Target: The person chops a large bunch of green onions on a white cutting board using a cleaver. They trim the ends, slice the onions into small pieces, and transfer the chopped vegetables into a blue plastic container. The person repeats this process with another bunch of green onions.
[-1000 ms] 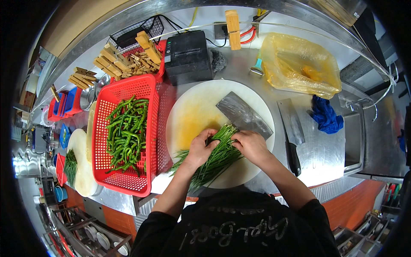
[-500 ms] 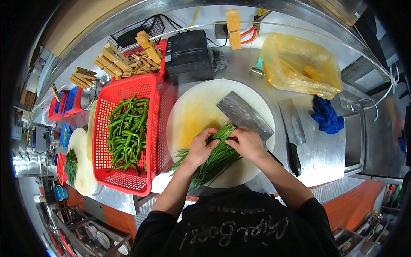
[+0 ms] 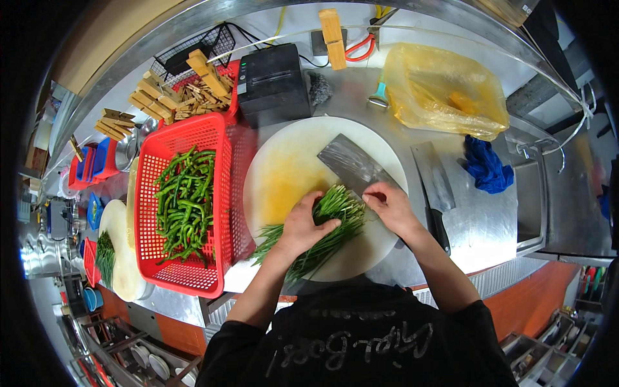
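Note:
A bunch of long green garlic chives [image 3: 341, 208] lies on the round white cutting board [image 3: 277, 151], its pale cut ends pointing away from me. My left hand [image 3: 302, 224] is wrapped over the bunch from the left, thumb across the top. Just right of the pale ends, my right hand [image 3: 393, 209] is closed, with thumb and forefinger pinched together. Whatever those fingertips may hold is too small to make out. Beyond the bunch a cleaver [image 3: 354, 161] lies flat on the board, its handle partly hidden beneath my right arm.
Left of the board stands a red plastic basket [image 3: 225, 213] of green chili peppers [image 3: 187, 200]. A second knife [image 3: 433, 180] and a blue cloth [image 3: 487, 166] lie to the right, near a sink [image 3: 532, 193]. Behind are a black printer [image 3: 271, 84] and a yellow plastic bag [image 3: 445, 90].
My right hand has come off the bunch and moved right. The chive ends are spread wider, while my left hand stays on them. The whole view has shifted slightly.

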The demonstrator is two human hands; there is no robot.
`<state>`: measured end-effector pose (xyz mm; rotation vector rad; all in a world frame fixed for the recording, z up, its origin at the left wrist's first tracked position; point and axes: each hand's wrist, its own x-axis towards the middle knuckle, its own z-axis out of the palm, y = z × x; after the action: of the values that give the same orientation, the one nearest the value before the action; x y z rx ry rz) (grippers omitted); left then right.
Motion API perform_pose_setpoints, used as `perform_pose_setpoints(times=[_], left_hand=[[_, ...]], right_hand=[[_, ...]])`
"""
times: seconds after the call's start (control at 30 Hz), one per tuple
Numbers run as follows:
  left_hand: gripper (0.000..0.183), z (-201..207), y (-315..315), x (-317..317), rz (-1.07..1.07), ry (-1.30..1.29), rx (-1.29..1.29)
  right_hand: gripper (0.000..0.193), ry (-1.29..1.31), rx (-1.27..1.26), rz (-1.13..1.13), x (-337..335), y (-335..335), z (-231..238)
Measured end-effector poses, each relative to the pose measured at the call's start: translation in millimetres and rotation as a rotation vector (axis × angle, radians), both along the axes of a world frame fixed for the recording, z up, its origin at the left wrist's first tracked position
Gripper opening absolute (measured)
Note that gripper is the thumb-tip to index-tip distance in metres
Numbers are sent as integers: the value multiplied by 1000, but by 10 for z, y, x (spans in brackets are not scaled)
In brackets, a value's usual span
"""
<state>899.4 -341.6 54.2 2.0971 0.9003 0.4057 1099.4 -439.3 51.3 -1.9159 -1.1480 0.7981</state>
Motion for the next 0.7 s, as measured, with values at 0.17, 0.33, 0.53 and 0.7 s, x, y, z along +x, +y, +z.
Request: perform_pose_setpoints(times=[0.17, 0.33, 0.53, 0.7], left_hand=[[57, -138, -34, 94, 12, 82, 156], [47, -136, 23, 87, 52, 73, 43], [52, -127, 36, 80, 47, 78, 22], [57, 61, -125, 140, -70, 203, 321]], right_hand=[[25, -38, -86, 129, -156, -167, 74], [23, -111, 90, 115, -209, -187, 39], [18, -185, 54, 172, -274, -33, 17], [16, 16, 55, 52, -227, 67, -173]])
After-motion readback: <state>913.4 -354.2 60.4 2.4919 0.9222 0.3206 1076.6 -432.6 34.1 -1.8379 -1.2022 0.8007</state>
